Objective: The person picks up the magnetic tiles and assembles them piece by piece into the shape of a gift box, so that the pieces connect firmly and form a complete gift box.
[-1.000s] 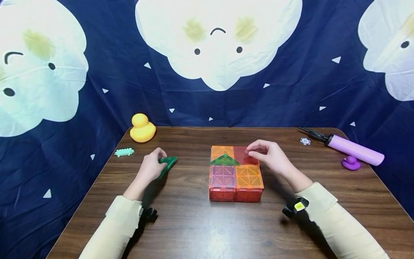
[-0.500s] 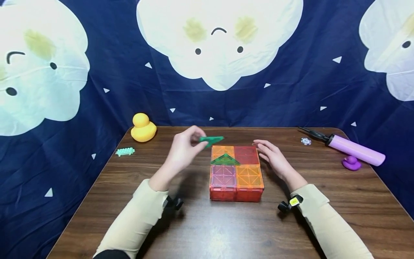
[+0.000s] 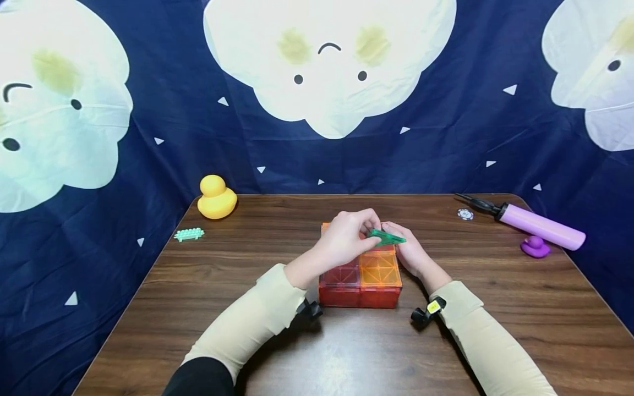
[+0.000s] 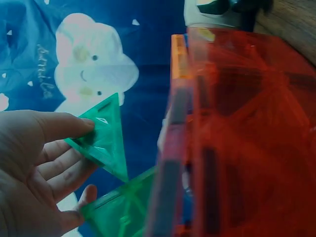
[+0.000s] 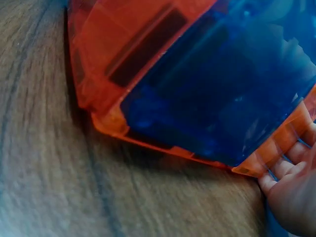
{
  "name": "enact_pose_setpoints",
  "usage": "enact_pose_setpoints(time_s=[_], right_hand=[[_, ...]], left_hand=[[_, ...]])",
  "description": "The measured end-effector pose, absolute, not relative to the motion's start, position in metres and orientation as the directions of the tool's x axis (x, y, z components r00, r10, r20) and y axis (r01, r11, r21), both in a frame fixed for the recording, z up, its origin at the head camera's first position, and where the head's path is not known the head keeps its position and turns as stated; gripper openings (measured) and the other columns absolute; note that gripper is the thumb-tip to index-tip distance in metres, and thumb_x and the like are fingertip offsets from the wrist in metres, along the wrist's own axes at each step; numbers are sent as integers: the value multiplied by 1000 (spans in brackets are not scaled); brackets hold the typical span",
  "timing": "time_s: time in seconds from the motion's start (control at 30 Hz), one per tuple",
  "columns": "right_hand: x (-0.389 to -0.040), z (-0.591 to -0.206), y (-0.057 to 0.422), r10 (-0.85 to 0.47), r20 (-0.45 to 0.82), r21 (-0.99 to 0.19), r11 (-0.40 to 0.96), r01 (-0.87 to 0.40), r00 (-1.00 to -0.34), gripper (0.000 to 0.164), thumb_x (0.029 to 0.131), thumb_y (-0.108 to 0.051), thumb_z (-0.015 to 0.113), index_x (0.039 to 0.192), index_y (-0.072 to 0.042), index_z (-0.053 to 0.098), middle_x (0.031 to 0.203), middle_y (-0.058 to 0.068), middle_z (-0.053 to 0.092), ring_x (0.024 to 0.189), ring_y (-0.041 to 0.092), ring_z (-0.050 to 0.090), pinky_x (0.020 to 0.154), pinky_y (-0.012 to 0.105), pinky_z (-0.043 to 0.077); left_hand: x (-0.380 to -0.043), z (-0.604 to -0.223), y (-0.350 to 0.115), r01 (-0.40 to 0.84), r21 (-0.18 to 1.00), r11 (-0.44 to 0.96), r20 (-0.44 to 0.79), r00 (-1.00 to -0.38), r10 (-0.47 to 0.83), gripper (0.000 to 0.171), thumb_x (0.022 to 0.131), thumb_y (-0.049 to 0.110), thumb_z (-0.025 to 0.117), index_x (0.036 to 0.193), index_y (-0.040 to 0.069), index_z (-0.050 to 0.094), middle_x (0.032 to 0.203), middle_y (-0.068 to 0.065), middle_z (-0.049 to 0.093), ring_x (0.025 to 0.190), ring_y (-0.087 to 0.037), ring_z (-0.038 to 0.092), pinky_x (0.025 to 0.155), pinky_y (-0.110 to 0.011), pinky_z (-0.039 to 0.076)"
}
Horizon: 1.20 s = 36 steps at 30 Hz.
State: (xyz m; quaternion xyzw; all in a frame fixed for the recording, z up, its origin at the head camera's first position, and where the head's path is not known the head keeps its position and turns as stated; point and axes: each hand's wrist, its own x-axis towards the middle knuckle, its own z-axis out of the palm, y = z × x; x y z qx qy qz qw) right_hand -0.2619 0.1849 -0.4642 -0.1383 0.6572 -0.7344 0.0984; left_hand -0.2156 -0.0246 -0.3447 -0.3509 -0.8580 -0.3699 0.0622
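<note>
My left hand (image 3: 342,242) pinches a green triangular magnetic tile (image 3: 387,237) between thumb and fingers, over the back right part of a low box built of magnetic tiles (image 3: 380,270). The box has orange, red and purple squares on top and red sides. In the left wrist view a second green triangle tile (image 4: 123,207) stands up from the box top; the left hand hides it in the head view. My right hand (image 3: 412,252) rests along the box's right rear side, fingers extended. The right wrist view shows its fingers (image 5: 284,168) against an orange tile, beside a blue side tile (image 5: 212,94).
A yellow duck (image 3: 217,198) and a mint-green bumpy toy (image 3: 189,234) are at the table's left rear. At the right rear lie a purple hand pump (image 3: 542,225), a small purple duck (image 3: 535,247) and a poker chip (image 3: 465,214). A dark blue cloth (image 3: 277,148) hangs behind the table.
The left hand has carried the green triangle tile from the table's left side rightward over the box. The right hand has shifted from above the red top tile to the box's right rear side.
</note>
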Motion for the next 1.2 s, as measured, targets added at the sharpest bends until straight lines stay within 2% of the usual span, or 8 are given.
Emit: enact_pose_setpoints(time_s=[0.17,0.33,0.57,0.93,1.2], right_hand=[[-262,-464,183,-327,101,-990,-125,-63,-940,28,111,-28,43,108,-20,69,105,-3,68,99,10,61,85,25,52],[-265,-468,183,-352,138,-984,-152,-89,-926,31,112,-23,39,106,-21,70,104,-3,68,98,10,61,85,24,52],[-266,-467,183,-344,88,-987,-158,-35,-935,28,112,-28,43,108,-18,68,106,-2,68,97,10,63,83,25,54],[-264,-466,185,-342,57,-987,-158,-2,-938,28,111,-32,44,111,-15,67,101,0,69,89,10,66,79,26,56],[-265,-468,187,-345,53,-984,-180,11,-937,27,111,-31,45,112,-16,67,102,0,70,90,10,67,79,27,57]], left_hand=[[-221,-352,-15,652,543,530,335,-746,575,17,88,10,81,95,13,65,90,0,74,82,-9,68,71,-19,51],[-224,-356,-12,654,475,589,314,-751,580,17,88,14,82,93,16,66,85,5,71,77,-6,64,68,-20,49],[-226,-359,-12,651,377,659,319,-759,567,19,86,20,85,90,19,67,82,8,70,74,-6,62,66,-23,48],[-227,-358,-17,649,406,644,260,-757,599,22,84,24,87,93,19,67,91,6,76,84,-6,68,73,-25,50],[-229,-356,-21,661,408,630,246,-743,622,21,84,24,86,97,19,70,93,5,76,86,-7,68,75,-26,51]])
